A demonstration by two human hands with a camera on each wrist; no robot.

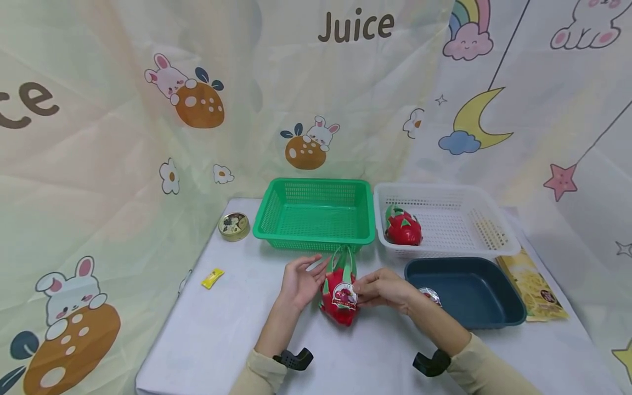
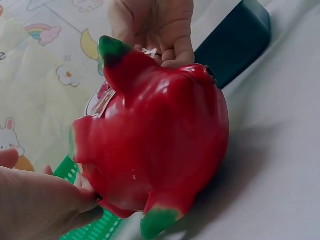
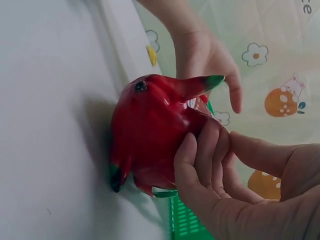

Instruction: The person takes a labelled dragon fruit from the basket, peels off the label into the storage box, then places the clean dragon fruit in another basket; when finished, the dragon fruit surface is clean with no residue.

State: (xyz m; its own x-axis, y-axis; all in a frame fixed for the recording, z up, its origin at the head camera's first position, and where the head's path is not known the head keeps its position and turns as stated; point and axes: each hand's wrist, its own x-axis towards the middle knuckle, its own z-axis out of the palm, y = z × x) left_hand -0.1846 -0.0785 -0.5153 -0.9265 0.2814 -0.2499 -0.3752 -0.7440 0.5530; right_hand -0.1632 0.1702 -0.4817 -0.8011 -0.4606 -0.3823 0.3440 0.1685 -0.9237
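Note:
A red dragon fruit (image 1: pixel 338 291) with green-tipped scales lies on the white table, its leafy top toward the green basket. A round label (image 1: pixel 344 296) shows on its upper face. My right hand (image 1: pixel 387 291) is at the fruit's right side, thumb and forefinger pinching the label's edge. In the right wrist view, the other fingers (image 3: pixel 205 155) of that hand rest against the red skin. My left hand (image 1: pixel 301 282) touches the fruit's left side with fingers loosely extended; the fruit partly hides them in the right wrist view.
Behind stand a green basket (image 1: pixel 316 241) and a white basket (image 1: pixel 454 249) holding another dragon fruit (image 1: pixel 404 227). At right are a dark blue bin (image 1: pixel 469 296), a silvery round item (image 1: pixel 431 295) and a yellow packet (image 1: pixel 535 288). A gold tin (image 1: pixel 234 226) and small yellow wrapper (image 1: pixel 213 278) lie left.

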